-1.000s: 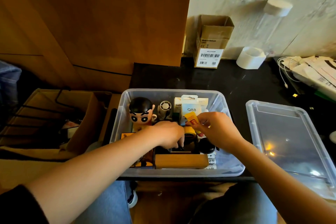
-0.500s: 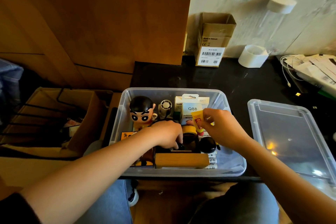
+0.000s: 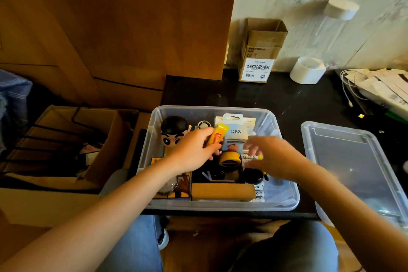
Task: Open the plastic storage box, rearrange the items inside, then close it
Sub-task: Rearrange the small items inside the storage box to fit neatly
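The clear plastic storage box (image 3: 284,202) stands open on the black counter, packed with small items. Its clear lid (image 3: 353,168) lies flat to the right. Inside are a cartoon figurine (image 3: 171,130), a white Q88 package (image 3: 236,130), a yellow tape measure (image 3: 229,160), a round black case (image 3: 252,175) and a wooden block (image 3: 223,191). My left hand (image 3: 194,152) holds a yellow and orange packet (image 3: 217,137) above the box's middle. My right hand (image 3: 271,157) hovers blurred over the right side with fingers spread, holding nothing that I can see.
A cardboard box with a barcode label (image 3: 259,51) and a white tape roll (image 3: 308,70) stand at the back by the wall. Cables and papers (image 3: 379,89) lie far right. An open brown carton (image 3: 66,139) sits left, below the counter.
The yellow packet has passed from my right hand to my left hand, which lifted from the box's contents. My right hand has let go and moved right with its fingers spread.
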Demonstrator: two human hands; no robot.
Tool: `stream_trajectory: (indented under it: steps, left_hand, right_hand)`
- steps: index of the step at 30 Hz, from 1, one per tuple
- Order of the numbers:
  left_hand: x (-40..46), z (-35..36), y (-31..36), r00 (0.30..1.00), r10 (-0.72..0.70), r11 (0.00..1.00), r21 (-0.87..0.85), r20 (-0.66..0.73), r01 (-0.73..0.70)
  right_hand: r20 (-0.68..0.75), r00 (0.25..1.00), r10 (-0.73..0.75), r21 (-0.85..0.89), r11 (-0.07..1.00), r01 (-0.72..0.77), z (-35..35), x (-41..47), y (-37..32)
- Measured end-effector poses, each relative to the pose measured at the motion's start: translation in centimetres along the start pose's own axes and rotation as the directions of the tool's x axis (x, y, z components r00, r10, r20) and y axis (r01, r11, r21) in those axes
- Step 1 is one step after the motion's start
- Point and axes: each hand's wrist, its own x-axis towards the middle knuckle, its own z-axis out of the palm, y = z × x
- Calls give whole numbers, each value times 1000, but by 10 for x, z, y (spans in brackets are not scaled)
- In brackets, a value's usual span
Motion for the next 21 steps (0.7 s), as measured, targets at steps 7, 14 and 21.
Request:
stream_trajectory:
  steps: [7,14,21]
  left_hand:
    - [-11,-5,-9,996,-22,1000,-21,-90,20]
    - [-9,-17,-10,977,-43,991,-135,-207,14]
    - [-13,-31,-20,960,-86,949,-316,-266,-3]
  right_hand:
    - [130,988,-89,-573,806,148,29,3,0]
    - [177,983,-54,-655,739,159,40,11,0]
    - [133,991,-35,-490,867,96,26,7,-14]
